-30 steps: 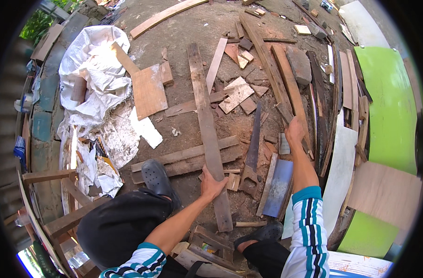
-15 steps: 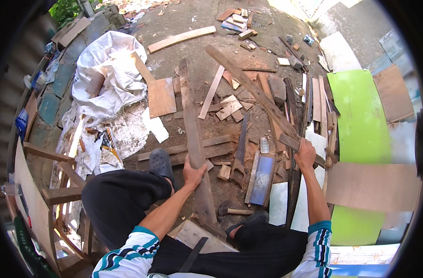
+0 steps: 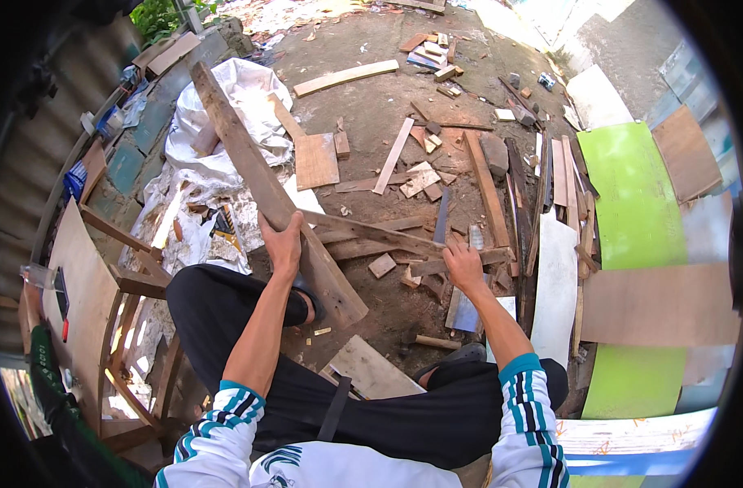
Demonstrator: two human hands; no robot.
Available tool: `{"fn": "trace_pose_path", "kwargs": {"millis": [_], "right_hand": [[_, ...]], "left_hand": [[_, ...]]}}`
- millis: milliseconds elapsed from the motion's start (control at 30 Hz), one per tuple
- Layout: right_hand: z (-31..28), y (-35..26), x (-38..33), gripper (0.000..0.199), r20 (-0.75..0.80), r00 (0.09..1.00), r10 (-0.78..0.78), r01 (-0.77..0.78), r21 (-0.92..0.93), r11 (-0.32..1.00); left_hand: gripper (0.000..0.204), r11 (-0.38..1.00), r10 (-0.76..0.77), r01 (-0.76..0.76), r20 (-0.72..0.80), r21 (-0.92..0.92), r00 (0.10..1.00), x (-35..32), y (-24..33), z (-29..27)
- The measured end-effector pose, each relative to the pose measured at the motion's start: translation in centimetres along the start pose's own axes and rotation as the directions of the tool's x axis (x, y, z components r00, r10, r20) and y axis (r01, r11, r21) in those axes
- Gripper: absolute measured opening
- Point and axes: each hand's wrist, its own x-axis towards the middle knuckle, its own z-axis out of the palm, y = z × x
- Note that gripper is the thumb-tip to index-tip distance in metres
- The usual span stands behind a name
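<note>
Gripping long rough plank (image 3: 257, 175), left hand (image 3: 284, 242), right hand (image 3: 463, 267) seemingly touching scraps (image 3: 424, 281)

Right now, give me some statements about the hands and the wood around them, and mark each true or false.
1. The left hand grips a long plank. True.
2. The right hand holds a hammer in the air. False: it is down on the scrap wood pile on the ground.
3. A bright green panel lies to the person's right. True.
4. The long plank lies flat beside the white sack. False: it is raised at a slant and crosses in front of the sack.
</note>
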Motion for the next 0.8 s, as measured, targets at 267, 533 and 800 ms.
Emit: {"fn": "trace_pose_path", "kwargs": {"millis": [267,533,800], "right_hand": [[3.9,-3.2,4.0,0.018,0.061,0.986,-0.153,0.148,0.079,0.986],[9.2,-2.6,7.8,0.016,-0.021,0.945,-0.327,0.327,0.106,0.939],[11.7,-5.9,6.2,0.021,0.273,0.942,0.197,-0.234,0.109,0.966]], "left_hand": [[0.089,0.974,-0.207,0.177,-0.238,-0.141,0.949,4.6,-0.7,2.4],[0.088,0.880,-0.442,0.361,-0.251,-0.309,0.862,6.0,-5.5,5.7],[0.090,0.852,-0.521,0.467,-0.319,-0.234,0.791,4.5,-8.7,9.8]]}}
